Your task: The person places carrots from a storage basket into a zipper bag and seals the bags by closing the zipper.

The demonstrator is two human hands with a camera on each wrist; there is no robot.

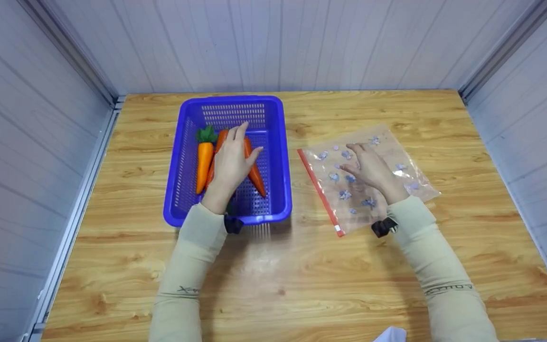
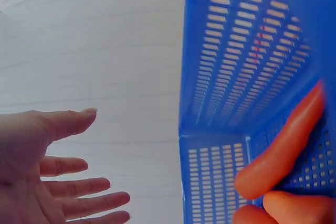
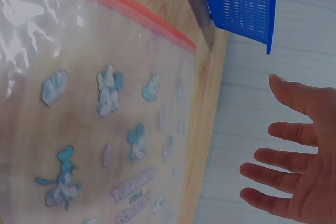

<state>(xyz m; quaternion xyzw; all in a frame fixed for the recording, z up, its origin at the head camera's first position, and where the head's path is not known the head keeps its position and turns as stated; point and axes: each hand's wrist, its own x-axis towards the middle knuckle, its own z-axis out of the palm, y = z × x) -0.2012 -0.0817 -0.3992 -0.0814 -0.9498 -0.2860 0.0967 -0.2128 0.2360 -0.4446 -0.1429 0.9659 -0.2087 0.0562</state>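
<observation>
A blue perforated basket (image 1: 283, 156) stands left of centre and holds several carrots. One orange carrot (image 1: 203, 164) with a green leafy top lies along its left side. A redder carrot (image 1: 257, 178) slants toward the right. Over the basket hovers my left hand (image 1: 233, 159), fingers spread with nothing in them, partly hiding the carrots. To the right, a clear zip bag (image 1: 311, 199) with a red slider edge and printed cartoon figures lies flat on the table. My right hand (image 1: 371, 168) is above that bag, its fingers extended and holding nothing.
The wood-grain table (image 1: 273, 294) is bounded by pale panel walls (image 1: 254, 42) at the back and both sides. At the near edge a small piece of a white object (image 1: 391, 335) shows.
</observation>
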